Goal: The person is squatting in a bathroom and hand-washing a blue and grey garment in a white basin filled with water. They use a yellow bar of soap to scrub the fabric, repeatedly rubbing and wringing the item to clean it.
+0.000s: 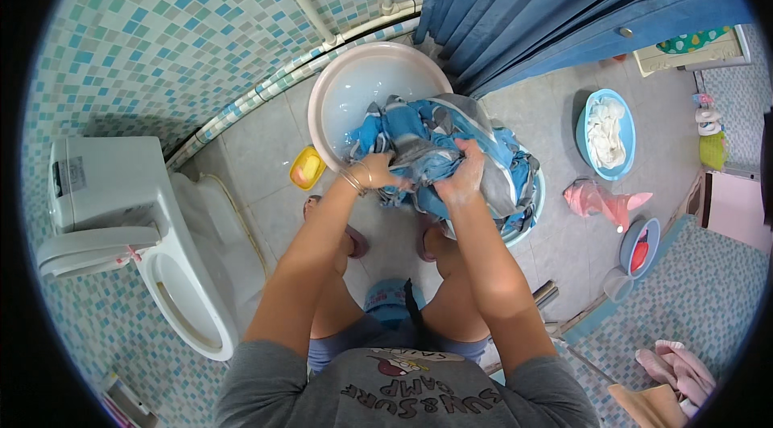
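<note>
A large wet cloth (467, 134), blue and grey with white stripes, is bunched between two basins. Its far left part hangs into a pink-rimmed basin (322, 82) of water, while the rest heaps over a light blue basin (533, 227) on the right. My left hand (377, 171), with bangles at the wrist, grips a fold of the cloth. My right hand (463, 173) clasps the same bunched section, with what look like suds on its skin. The fingers of both hands are partly buried in the fabric.
A yellow soap dish (307, 168) with soap stands by the pink-rimmed basin. At left is a white toilet (185, 291); a blue curtain (547, 17) hangs behind. On the right are a blue basin (586, 156) with white cloth, a pink plastic bag (596, 201) and a small basin (628, 247).
</note>
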Tool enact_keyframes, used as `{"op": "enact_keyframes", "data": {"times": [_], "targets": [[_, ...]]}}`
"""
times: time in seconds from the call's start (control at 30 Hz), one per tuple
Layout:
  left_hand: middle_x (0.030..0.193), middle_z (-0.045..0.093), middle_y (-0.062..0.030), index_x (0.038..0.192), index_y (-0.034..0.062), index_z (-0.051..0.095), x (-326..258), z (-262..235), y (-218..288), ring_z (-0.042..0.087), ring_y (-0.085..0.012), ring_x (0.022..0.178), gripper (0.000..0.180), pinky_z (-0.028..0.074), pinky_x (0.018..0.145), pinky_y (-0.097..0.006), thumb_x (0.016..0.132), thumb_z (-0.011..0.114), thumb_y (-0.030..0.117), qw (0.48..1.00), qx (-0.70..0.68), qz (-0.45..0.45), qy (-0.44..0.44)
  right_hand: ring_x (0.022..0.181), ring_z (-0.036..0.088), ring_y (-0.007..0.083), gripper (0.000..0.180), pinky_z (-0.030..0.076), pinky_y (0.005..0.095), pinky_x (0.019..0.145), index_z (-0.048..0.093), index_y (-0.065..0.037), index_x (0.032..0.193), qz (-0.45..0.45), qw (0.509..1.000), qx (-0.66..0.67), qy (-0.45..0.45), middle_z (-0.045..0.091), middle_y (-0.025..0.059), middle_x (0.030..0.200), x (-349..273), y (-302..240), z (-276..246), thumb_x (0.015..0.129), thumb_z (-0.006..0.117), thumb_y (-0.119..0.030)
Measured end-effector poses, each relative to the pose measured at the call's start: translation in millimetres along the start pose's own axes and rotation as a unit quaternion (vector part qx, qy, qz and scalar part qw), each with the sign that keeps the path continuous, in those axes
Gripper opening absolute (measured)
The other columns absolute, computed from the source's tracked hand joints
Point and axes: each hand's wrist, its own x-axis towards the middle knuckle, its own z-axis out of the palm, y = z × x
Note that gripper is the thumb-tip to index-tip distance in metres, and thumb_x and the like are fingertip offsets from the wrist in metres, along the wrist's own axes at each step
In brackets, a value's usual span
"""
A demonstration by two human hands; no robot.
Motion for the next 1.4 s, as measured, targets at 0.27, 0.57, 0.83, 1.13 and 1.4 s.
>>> {"op": "enact_keyframes", "data": {"times": [0.27, 0.57, 0.83, 1.13, 1.4], "targets": [[0.110, 0.062, -0.0109, 0.117, 0.0030, 0.060, 1, -37, -23, 0.060, -0.0217, 0.097, 0.048, 0.049, 0.082, -0.032, 0.071, 0.067, 0.013, 0.754, -0.635, -0.099, 0.138, 0.099, 0.057, 0.0351, 0.036, 0.043, 0.0515, 0.094, 0.053, -0.001, 0.108, 0.018, 0.998, -0.017, 0.052, 0.058, 0.0155, 0.107, 0, -16, -3, 0.075, 0.050, -0.014], [0.102, 0.061, -0.0085, 0.074, 0.0017, 0.066, -26, -12, 94, 0.053, -0.0301, 0.098, 0.020, 0.041, 0.091, -0.039, 0.071, 0.070, 0.021, 0.883, -0.039, 0.203, 0.420, 0.098, 0.057, 0.0255, 0.045, 0.046, 0.0409, 0.088, 0.055, -0.005, 0.109, 0.189, 0.965, 0.030, -0.177, 0.058, 0.0111, 0.106, 29, 28, -22, 0.090, 0.049, -0.046], [0.086, 0.061, -0.0080, 0.084, 0.0073, 0.061, -16, 0, 81, 0.053, -0.0278, 0.087, 0.019, 0.037, 0.088, -0.039, 0.071, 0.065, 0.020, 0.868, -0.227, 0.194, 0.397, 0.101, 0.056, 0.0268, 0.041, 0.041, 0.0426, 0.094, 0.055, -0.012, 0.106, 0.139, 0.950, 0.151, -0.234, 0.058, 0.0100, 0.110, 37, 49, -35, 0.095, 0.032, -0.044], [0.069, 0.055, -0.0068, 0.069, 0.0056, 0.061, -13, -8, 70, 0.050, -0.0294, 0.078, 0.015, 0.037, 0.071, -0.036, 0.071, 0.064, 0.020, 0.822, -0.237, 0.132, 0.502, 0.070, 0.058, 0.0198, 0.020, 0.047, 0.0333, 0.062, 0.055, -0.004, 0.088, 0.007, 0.991, -0.106, 0.078, 0.057, 0.0063, 0.077, -1, 55, 28, 0.084, 0.053, -0.024], [0.071, 0.053, -0.0091, 0.070, 0.0036, 0.056, -12, -27, 38, 0.049, -0.0281, 0.074, 0.007, 0.039, 0.070, -0.034, 0.071, 0.060, 0.010, 0.860, -0.174, 0.235, 0.418, 0.071, 0.060, 0.0216, 0.014, 0.051, 0.0353, 0.065, 0.055, -0.008, 0.083, 0.099, 0.983, -0.154, -0.005, 0.058, 0.0046, 0.075, 2, 39, 14, 0.082, 0.054, -0.022]]}}
